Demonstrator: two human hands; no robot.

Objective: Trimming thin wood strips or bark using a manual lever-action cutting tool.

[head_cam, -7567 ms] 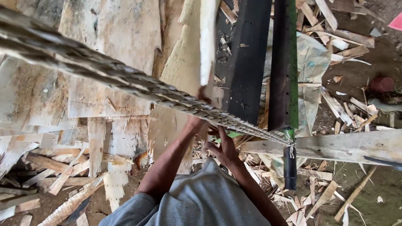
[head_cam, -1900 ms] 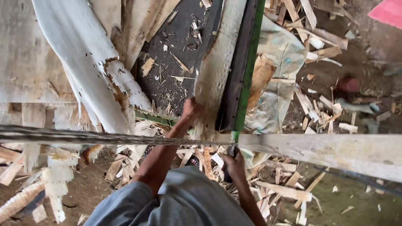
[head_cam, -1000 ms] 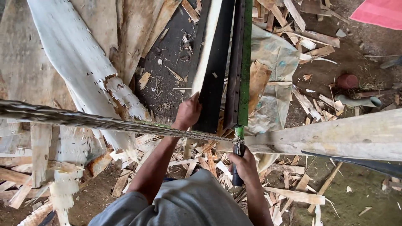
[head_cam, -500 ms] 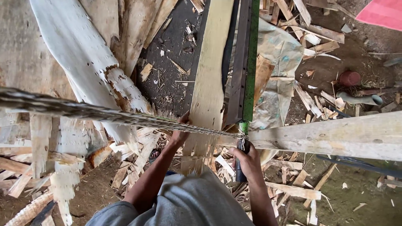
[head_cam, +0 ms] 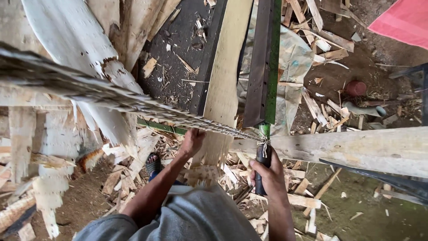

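My left hand (head_cam: pixel 191 141) grips the near end of a long pale veneer strip (head_cam: pixel 225 76) that lies on the dark cutter bed (head_cam: pixel 187 53). My right hand (head_cam: pixel 266 172) is closed around the black handle (head_cam: pixel 260 167) of the long cutter blade (head_cam: pixel 263 62), a dark bar with a green edge that stands raised beside the strip. A thick twisted rope (head_cam: pixel 89 91) runs from the upper left down to the handle's top and crosses in front of my left hand.
Wide veneer sheets (head_cam: pixel 67 49) lie at the left. Wood offcuts (head_cam: pixel 214 172) litter the ground around my sandalled foot (head_cam: pixel 152 164). A pale wooden beam (head_cam: pixel 356 149) crosses at the right. A plastic sheet (head_cam: pixel 294 58), a red pot (head_cam: pixel 356 88) and a pink sheet (head_cam: pixel 401 22) lie beyond.
The veneer strip has turned from edge-on to flat on the bed. My left hand slid down to its near end. My right hand stays on the handle.
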